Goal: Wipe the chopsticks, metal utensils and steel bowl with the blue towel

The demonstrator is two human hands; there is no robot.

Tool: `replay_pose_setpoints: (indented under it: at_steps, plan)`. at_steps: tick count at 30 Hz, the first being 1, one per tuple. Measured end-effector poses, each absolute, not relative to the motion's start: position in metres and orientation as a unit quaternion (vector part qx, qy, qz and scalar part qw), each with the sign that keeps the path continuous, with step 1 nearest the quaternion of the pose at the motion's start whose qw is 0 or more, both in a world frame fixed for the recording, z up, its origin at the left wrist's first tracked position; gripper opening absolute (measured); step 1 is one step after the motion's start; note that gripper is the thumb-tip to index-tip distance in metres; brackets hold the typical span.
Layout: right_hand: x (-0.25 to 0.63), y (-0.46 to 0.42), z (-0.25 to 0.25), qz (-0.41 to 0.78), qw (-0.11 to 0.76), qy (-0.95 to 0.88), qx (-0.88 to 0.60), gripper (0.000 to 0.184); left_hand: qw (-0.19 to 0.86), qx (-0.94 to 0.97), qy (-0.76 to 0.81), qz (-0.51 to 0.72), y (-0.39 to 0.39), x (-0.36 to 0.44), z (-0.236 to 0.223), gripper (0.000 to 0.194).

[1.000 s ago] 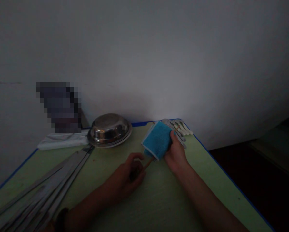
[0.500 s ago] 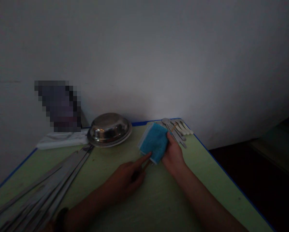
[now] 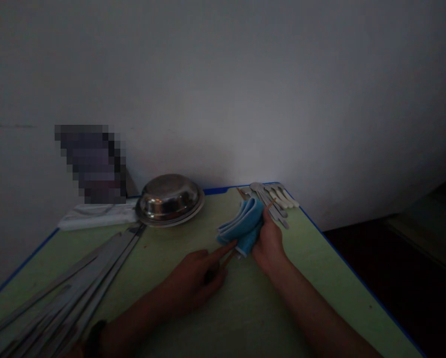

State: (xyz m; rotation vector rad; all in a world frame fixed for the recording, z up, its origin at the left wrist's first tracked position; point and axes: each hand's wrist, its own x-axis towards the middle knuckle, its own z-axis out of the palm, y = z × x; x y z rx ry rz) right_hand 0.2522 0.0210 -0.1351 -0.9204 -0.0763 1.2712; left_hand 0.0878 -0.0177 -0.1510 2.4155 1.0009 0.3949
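My right hand [image 3: 270,246] is closed on a folded blue cloth [image 3: 245,226] with pale edges, gripping it from the right side. A thin wooden chopstick [image 3: 229,258] runs through the cloth, and its tip shows beyond the cloth at the upper right. Its lower end sits in my left hand [image 3: 200,273], whose fingers are pinched on it while the index finger reaches to the cloth's lower edge. Where the cloth wraps the stick, the middle is hidden. Both hands are over the green table [image 3: 185,243].
Metal spoons [image 3: 270,205] and white-handled cutlery [image 3: 284,196] lie beyond my right hand. An upturned steel bowl [image 3: 170,196] rests near the wall. Long flat metal strips [image 3: 96,271] fan out at left, near a white package [image 3: 98,216] and a blurred-out upright object [image 3: 92,161].
The cloth has folded over and bunched up, its left part now curling upward. My hands have shifted only slightly, and the left one still holds the chopstick.
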Motion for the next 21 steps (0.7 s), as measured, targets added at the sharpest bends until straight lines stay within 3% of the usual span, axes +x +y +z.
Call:
replay_pose_setpoints:
  at_steps: [5, 10, 21]
  plan:
    - [0.2529, 0.0191, -0.1321, 0.618, 0.682, -0.073, -0.383, 0.031, 0.242, 0.887, 0.363, 0.153, -0.017, 0.0881, -0.1524, 0.056]
    - [0.2523, 0.0159, -0.1338, 0.592, 0.694, -0.135, -0.387, 0.032, 0.254, 0.885, 0.364, 0.142, -0.0165, 0.0892, -0.1503, 0.057]
    - [0.2531, 0.0187, -0.1359, 0.588, 0.688, -0.095, -0.415, 0.02, 0.249, 0.885, 0.362, 0.153, -0.017, 0.0887, -0.1517, 0.056]
